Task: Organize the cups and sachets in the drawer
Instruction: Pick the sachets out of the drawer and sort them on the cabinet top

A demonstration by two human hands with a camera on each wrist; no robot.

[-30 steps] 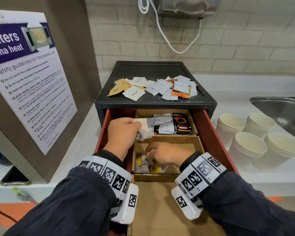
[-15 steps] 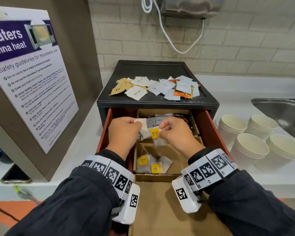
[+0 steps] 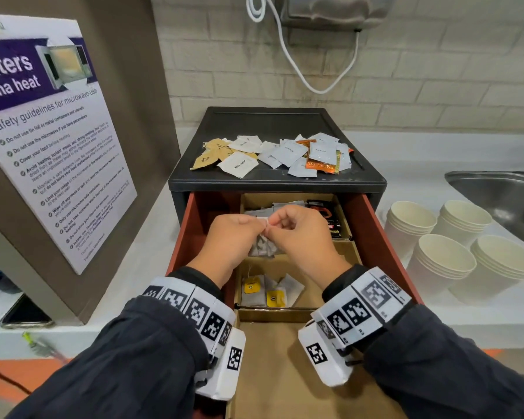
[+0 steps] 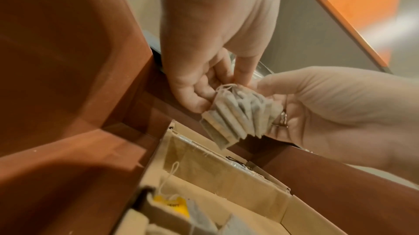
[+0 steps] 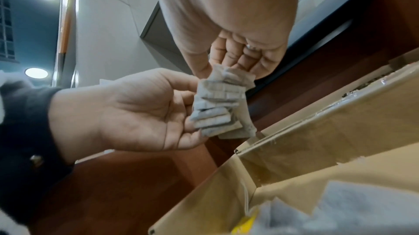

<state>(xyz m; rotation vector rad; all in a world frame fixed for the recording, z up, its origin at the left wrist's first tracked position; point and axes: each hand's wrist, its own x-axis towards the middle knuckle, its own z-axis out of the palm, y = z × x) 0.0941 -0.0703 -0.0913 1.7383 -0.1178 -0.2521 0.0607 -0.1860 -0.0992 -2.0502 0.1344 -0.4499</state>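
Note:
Over the open red-brown drawer (image 3: 375, 237), my left hand (image 3: 256, 228) grips a bundle of several grey tea bags (image 3: 263, 247) by their tops. My right hand (image 3: 274, 229) meets it from the right and pinches the same bundle's top, where the strings gather. In the left wrist view the tea bags (image 4: 238, 115) fan downward under my left fingers (image 4: 199, 99). The right wrist view shows the bundle (image 5: 219, 106) between both hands. More tea bags with yellow tags (image 3: 266, 293) lie in the middle cardboard compartment. Mixed sachets (image 3: 324, 213) fill the back one.
Loose sachets (image 3: 285, 152) lie scattered on top of the black cabinet (image 3: 372, 182). Several stacks of paper cups (image 3: 442, 267) stand on the counter at the right, before a steel sink (image 3: 502, 192). A microwave poster (image 3: 52, 131) and a phone (image 3: 25, 313) are at the left.
My right hand lifted a yellow-tagged tea bag out of the middle compartment and carried it up to the bundle in my left hand. Both hands now hold the bundle together.

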